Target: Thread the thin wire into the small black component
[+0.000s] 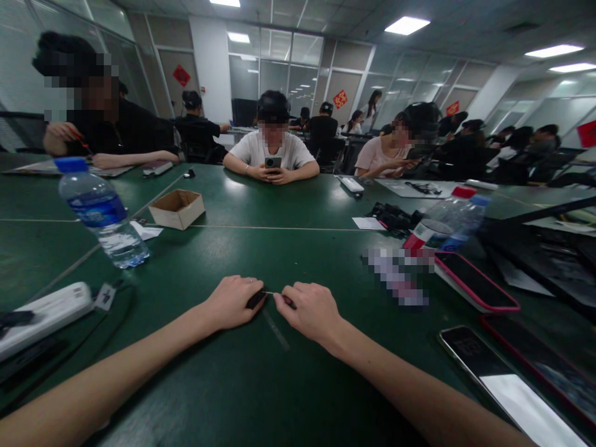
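My left hand (235,301) rests on the green table with its fingers closed round a small dark object (256,299), mostly hidden by the fingers. Facing it, my right hand (310,307) is closed in a pinch on a slim tool with a dark handle (289,302). A thin, light-coloured shaft (269,292) bridges the narrow gap between the two hands. The exact kind of either item is too small to make out. Just below the hands, a clear strip (275,330) lies on the tabletop.
A water bottle (105,214) and an open cardboard box (178,209) stand at the left, near a white power strip (51,316). Phones (477,282), more bottles (440,217) and dark cables (395,218) occupy the right. Several people sit across the table (261,248).
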A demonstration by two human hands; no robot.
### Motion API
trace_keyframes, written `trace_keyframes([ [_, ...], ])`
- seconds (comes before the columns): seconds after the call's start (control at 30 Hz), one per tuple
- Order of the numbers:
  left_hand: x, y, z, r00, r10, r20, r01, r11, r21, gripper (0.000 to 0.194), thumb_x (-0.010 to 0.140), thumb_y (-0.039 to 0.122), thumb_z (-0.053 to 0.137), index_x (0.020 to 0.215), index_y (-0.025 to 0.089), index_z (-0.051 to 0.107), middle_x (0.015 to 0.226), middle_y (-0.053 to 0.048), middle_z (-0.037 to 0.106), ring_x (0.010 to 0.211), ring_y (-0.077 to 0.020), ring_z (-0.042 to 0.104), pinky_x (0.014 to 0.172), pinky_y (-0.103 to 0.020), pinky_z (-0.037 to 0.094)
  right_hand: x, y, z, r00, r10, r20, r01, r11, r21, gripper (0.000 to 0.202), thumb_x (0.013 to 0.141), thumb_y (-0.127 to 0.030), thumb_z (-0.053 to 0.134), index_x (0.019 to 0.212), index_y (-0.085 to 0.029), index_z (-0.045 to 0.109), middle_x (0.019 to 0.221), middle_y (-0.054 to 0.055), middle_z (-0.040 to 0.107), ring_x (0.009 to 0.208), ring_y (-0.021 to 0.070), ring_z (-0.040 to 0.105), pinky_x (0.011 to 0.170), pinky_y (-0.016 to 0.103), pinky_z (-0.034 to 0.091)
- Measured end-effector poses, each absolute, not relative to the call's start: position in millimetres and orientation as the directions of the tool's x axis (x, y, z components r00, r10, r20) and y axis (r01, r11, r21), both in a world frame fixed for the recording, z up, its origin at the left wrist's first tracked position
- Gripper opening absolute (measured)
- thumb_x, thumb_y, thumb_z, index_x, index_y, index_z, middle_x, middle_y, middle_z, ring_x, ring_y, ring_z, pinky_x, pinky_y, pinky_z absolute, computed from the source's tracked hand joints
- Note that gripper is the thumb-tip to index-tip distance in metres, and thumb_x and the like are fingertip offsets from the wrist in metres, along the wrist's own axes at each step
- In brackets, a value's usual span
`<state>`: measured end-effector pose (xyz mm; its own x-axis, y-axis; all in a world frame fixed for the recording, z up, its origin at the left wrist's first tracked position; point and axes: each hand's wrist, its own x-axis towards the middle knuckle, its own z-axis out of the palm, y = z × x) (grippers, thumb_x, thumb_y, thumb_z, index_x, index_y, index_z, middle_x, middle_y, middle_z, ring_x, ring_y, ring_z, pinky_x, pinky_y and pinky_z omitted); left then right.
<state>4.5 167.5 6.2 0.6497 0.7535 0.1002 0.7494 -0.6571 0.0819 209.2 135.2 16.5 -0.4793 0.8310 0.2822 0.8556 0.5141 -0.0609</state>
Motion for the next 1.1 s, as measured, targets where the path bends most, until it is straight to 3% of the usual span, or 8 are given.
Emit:
trace_keyframes([
  [1.1, 3.4, 167.0, 7.8, 0.666, 0.739, 0.099, 0.735, -0.673, 0.084, 0.024, 0.091, 0.034, 0.039, 0.082, 0.019, 0.055, 0.082, -0.005, 0.064, 0.070, -0.0185, 0.059, 0.065, -0.030, 0.044, 211.6, 136.2, 18.1, -0.503, 0.824, 0.260, 0.839, 0.538, -0.083, 0.047, 0.097, -0.044, 0.032, 0.081, -0.017, 0.067, 0.070, 0.002, 0.061, 0.056, 0.0079, 0.047, 0.054, 0.022, 0.030],
])
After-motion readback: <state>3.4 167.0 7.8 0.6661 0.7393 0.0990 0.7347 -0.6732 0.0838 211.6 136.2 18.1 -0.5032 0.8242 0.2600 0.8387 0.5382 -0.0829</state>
